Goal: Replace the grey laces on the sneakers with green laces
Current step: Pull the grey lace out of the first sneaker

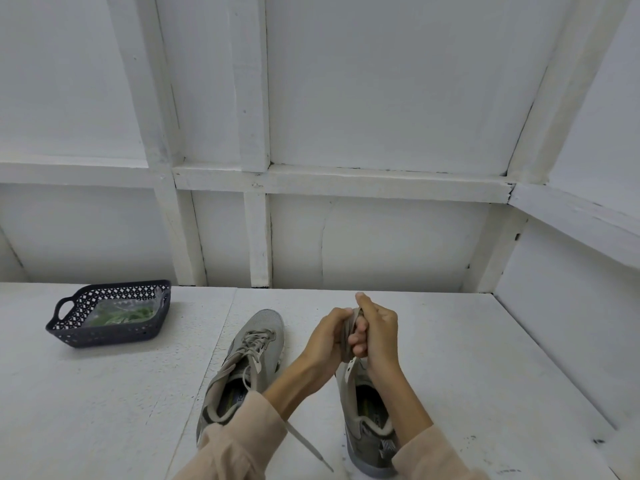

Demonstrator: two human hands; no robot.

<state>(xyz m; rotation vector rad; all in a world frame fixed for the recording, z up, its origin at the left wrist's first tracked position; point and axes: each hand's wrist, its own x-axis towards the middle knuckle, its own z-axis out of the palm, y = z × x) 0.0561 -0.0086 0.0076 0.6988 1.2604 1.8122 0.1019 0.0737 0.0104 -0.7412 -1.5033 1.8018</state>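
Two grey sneakers lie on the white table. The left sneaker (249,351) still carries its loosened grey lace (254,344), one end trailing toward the front edge. The right sneaker (363,410) lies under my hands, its toe hidden. My left hand (327,336) and my right hand (375,329) meet above it, both gripping a bunched grey lace (351,329) between curled fingers. The green laces (121,315) lie in a clear bag inside the dark basket (100,336) at the far left.
White panelled walls with wooden battens close off the back and the right side of the table. A seam runs across the tabletop just left of the left sneaker. My sleeves cover the table's front edge.
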